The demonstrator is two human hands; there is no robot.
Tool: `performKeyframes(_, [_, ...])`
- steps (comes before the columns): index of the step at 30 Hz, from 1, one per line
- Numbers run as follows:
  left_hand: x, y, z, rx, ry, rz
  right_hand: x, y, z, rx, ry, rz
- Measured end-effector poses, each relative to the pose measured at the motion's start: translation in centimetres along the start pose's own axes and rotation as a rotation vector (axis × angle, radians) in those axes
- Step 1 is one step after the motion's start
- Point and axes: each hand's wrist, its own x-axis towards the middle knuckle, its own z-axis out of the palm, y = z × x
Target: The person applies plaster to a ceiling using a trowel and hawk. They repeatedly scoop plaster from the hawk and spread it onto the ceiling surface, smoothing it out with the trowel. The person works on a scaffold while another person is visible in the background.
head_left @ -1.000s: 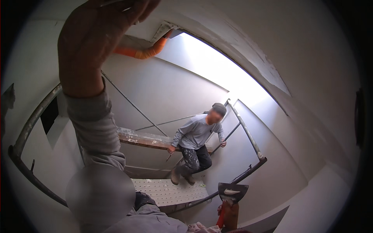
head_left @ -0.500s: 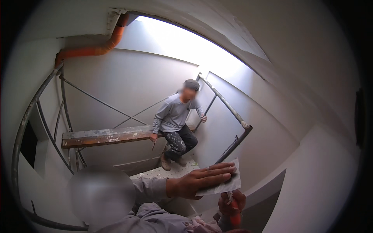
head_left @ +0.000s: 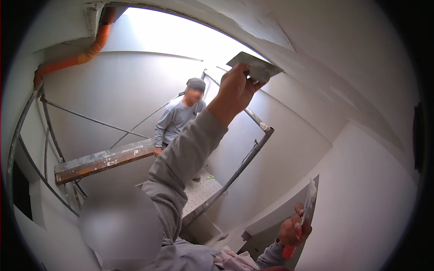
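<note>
Hands raised with plastering blades against a white wall

Left hand (head_left: pixel 236 88), at the end of a grey sleeve, is clamped on a flat grey trowel blade (head_left: pixel 255 66) held high against the sloping white wall (head_left: pixel 361 104); the blade's edge touches or lies just beside the plaster, which of the two I cannot tell. Behind it runs a scaffold frame (head_left: pixel 246 160) of dark bent tubes, carrying a long plaster-smeared plank (head_left: pixel 106 161) and a pale perforated deck (head_left: pixel 202 192); another person (head_left: pixel 178 119) in a grey top and grey cap stands on that deck, one hand at the plank's end. An orange pipe (head_left: pixel 86 54) curves along the upper left corner under the bright opening. Low on the right, the right hand (head_left: pixel 294 230) is closed round the orange handle (head_left: pixel 289 250) of a second, narrower blade (head_left: pixel 309 203), which stands upright beside the wall.
</note>
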Motion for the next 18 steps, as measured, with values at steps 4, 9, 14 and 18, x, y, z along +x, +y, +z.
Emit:
performKeyframes(4, [4.1,1.1,1.6,0.015,-0.186,0.077,0.0,0.8,-0.7,-0.081,0.068,0.009])
performKeyframes(9, [3.1,3.7,4.4,0.015,-0.215,0.146,0.0,0.7,-1.3,-0.135,0.15,0.033])
performKeyframes(14, [-2.5,10.3,6.2,0.095,-0.445,0.31,0.5,1.4,-0.3,-0.028,0.306,0.051])
performKeyframes(18, [-8.9,18.0,8.5,0.249,-0.425,0.423,1.8,2.8,-0.7,0.124,0.262,0.142])
